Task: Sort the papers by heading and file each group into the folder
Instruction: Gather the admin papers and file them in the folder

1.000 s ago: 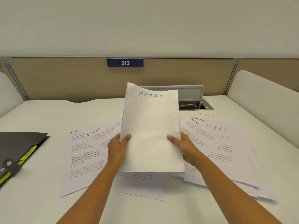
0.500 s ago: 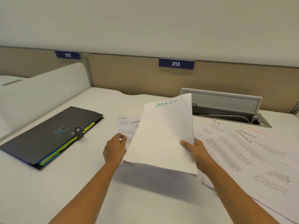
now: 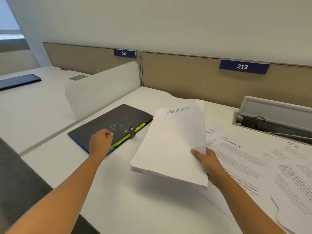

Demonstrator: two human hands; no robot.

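My right hand [image 3: 206, 160] grips the lower right edge of a stack of white papers [image 3: 172, 144] headed ADMIN in green, held tilted above the desk. My left hand [image 3: 101, 142] is over the near edge of a dark folder [image 3: 108, 123], fingers curled with nothing in them. The folder lies closed on the desk, with a strap clasp [image 3: 131, 131] and yellow and blue tabs showing along its right edge. Loose printed sheets headed FINANCE [image 3: 236, 149] and HR [image 3: 293, 147] are spread on the desk to the right.
The white desk [image 3: 135, 200] ends at a beige partition with plates 212 and 213. A low white divider [image 3: 101, 88] stands left of the folder. An open cable tray [image 3: 273, 119] sits at the back right. Another dark folder [image 3: 18, 81] lies on the neighbouring desk.
My left hand has let go of the ADMIN stack and moved left to the folder. My right hand alone now holds the stack. The view has swung left.
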